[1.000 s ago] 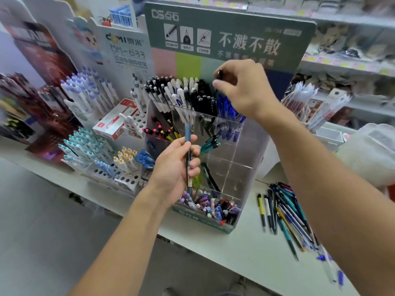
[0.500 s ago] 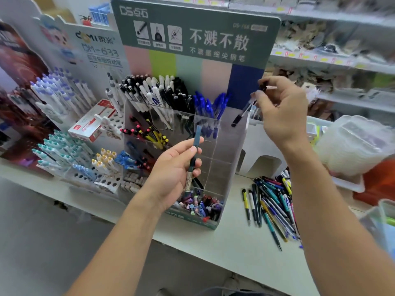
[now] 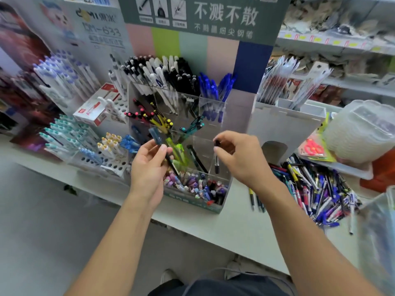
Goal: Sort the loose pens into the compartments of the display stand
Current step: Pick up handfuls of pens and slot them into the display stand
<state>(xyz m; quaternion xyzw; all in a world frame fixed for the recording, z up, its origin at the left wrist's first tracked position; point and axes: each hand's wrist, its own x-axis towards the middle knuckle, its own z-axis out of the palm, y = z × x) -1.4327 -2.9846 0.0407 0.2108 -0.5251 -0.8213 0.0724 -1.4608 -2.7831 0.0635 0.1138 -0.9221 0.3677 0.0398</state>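
Observation:
The clear tiered display stand stands on the counter, its compartments holding black, white, blue, yellow and green pens. My left hand pinches a pen with a blue cap, slanted in front of the stand's lower tiers. To its right, my right hand pinches a black-tipped clear pen that hangs upright over the front right compartments. A heap of loose pens lies on the counter to the right of the stand.
Perforated racks of white and teal pens and a red-and-white box sit left of the stand. A white holder with packaged pens, a clear plastic tub and orange scissors lie to the right. Shelves run behind.
My right hand came down from beside the stand's upper right with its pen and now holds it upright over the front compartments. My left hand tilted its blue-capped pen leftward.

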